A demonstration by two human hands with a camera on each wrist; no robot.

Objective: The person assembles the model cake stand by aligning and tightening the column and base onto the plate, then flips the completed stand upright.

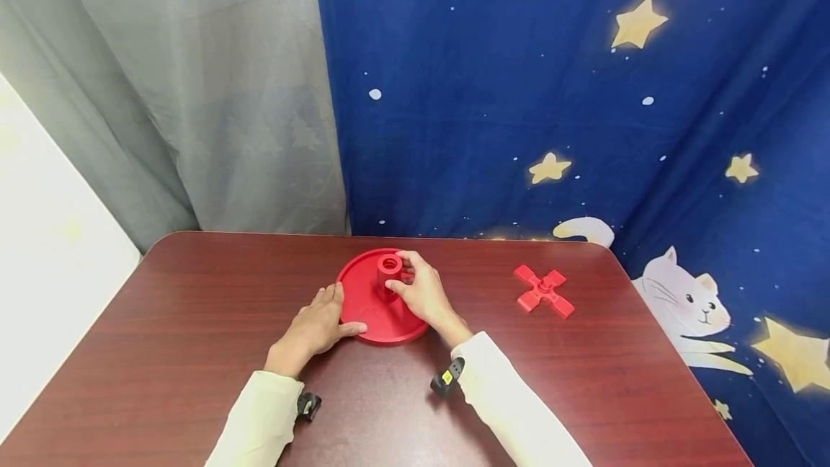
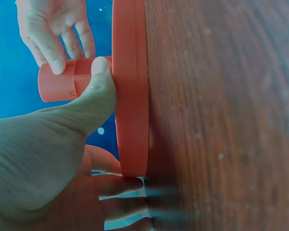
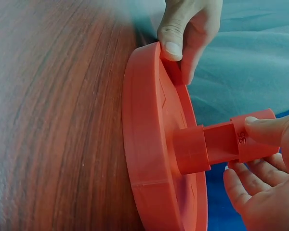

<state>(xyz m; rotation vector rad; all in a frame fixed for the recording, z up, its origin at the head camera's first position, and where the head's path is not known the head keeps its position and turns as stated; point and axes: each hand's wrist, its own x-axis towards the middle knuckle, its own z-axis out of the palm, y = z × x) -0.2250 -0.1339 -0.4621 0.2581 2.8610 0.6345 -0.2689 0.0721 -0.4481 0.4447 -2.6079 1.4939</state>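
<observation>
A round red plastic base (image 1: 363, 301) with a raised rim lies flat on the table. My left hand (image 1: 314, 326) holds it at its left edge, thumb over the rim, other fingers along the outside. From its middle rises a short collar (image 3: 190, 150). My right hand (image 1: 424, 292) grips a red hollow tube (image 3: 255, 135), marked with a number, between thumb and fingers. The tube stands upright over the collar, and a narrower section shows between its wide end and the collar. How deep it sits inside is hidden.
A red cross-shaped piece (image 1: 543, 291) with a small hub lies on the brown wooden table (image 1: 227, 308), right of the base. Behind the table hang a grey curtain (image 1: 253, 92) and a blue one (image 1: 454, 128) with stars and a cat.
</observation>
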